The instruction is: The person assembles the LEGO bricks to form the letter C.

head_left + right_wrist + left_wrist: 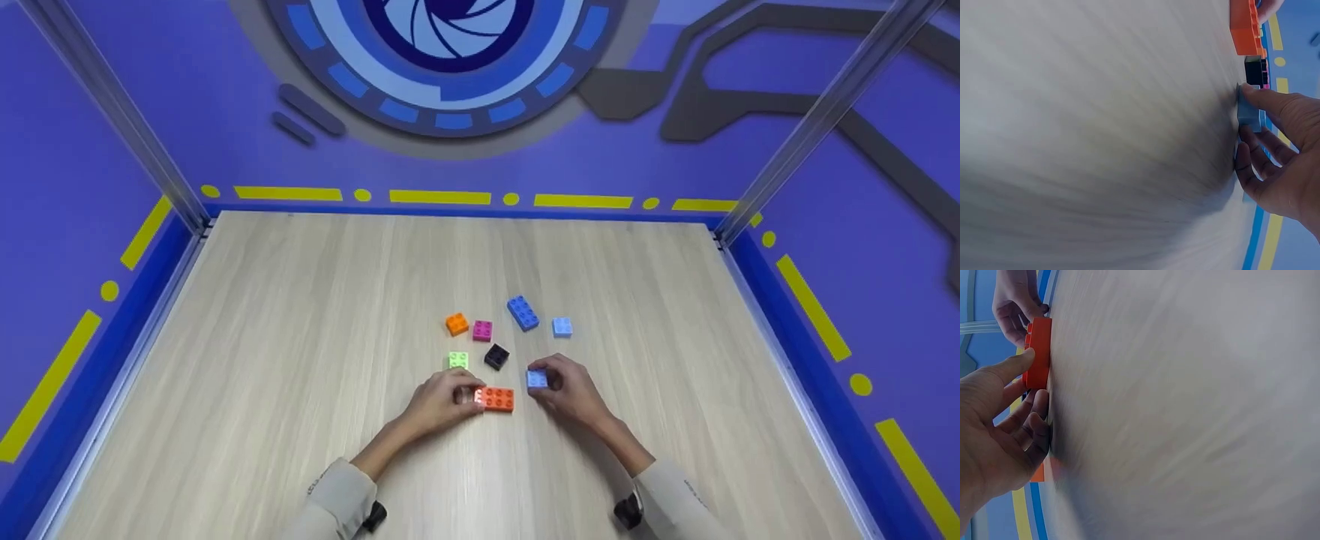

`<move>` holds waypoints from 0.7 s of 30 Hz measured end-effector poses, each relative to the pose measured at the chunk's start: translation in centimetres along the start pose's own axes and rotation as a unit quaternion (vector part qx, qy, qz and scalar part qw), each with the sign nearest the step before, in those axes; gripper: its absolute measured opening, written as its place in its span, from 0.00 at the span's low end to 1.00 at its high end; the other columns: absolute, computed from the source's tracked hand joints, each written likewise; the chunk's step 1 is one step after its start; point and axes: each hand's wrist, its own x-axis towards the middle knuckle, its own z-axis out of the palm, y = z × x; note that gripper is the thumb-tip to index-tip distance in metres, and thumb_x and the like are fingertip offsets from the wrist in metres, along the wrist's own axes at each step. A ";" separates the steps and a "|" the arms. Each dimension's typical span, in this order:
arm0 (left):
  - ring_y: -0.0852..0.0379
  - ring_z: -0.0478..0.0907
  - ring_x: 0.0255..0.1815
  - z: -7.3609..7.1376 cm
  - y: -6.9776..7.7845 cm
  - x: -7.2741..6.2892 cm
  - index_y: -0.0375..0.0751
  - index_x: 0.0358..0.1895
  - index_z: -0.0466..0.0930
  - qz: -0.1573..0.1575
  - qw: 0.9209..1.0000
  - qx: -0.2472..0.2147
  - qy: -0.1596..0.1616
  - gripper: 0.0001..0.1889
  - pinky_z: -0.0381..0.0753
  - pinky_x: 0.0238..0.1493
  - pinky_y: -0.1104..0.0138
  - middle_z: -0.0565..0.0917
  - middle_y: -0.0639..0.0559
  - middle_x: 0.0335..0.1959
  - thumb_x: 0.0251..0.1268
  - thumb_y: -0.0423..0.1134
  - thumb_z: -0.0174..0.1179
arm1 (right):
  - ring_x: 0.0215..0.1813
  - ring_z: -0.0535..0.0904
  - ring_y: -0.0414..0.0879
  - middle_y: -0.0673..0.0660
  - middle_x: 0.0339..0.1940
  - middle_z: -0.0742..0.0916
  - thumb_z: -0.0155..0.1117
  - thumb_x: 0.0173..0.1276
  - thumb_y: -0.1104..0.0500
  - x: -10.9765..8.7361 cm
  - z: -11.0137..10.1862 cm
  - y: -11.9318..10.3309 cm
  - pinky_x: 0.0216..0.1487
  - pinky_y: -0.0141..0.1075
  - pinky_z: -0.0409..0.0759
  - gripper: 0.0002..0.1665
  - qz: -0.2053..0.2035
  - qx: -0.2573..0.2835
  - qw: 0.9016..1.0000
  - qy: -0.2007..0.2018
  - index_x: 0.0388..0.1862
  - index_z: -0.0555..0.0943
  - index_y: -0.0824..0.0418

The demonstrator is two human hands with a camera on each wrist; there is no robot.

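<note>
My left hand (439,400) pinches the left end of a long red-orange toy brick (500,399) between thumb and fingers. In the left wrist view the same brick (1041,354) stands studs up on the table, the thumb along its near side. To its right, my right hand (571,386) grips a small light blue brick (536,379), thumb in front and fingertips behind. The right wrist view shows this light blue brick (1248,109) low at the table surface. A gap separates the two held bricks.
Beyond the hands lie a lime green brick (458,360), a black brick (496,357), an orange brick (457,324), a magenta brick (483,331), a long blue brick (523,313) and another light blue brick (562,327). Blue walls (480,169) border the wooden table (300,300).
</note>
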 end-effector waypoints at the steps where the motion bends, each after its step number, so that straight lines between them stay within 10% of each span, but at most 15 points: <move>1: 0.54 0.81 0.45 0.0 0.0 0.0 0.44 0.52 0.88 -0.001 1.000 0.000 0.000 0.18 0.77 0.44 0.65 0.87 0.49 0.49 0.59 0.45 0.73 | 0.42 0.78 0.42 0.51 0.44 0.87 0.77 0.59 0.67 -0.2 0.0 -0.1 0.43 0.32 0.79 0.20 -0.001 0.003 1.000 -0.004 0.51 0.85 0.57; 21: 0.54 0.81 0.43 0.1 -0.1 0.0 0.43 0.52 0.88 0.013 1.000 -0.003 0.013 0.19 0.76 0.43 0.66 0.87 0.48 0.48 0.59 0.45 0.74 | 0.42 0.79 0.45 0.54 0.44 0.88 0.79 0.59 0.61 -1.2 1.0 -1.8 0.43 0.32 0.78 0.21 -0.066 0.064 0.995 -0.040 0.53 0.86 0.59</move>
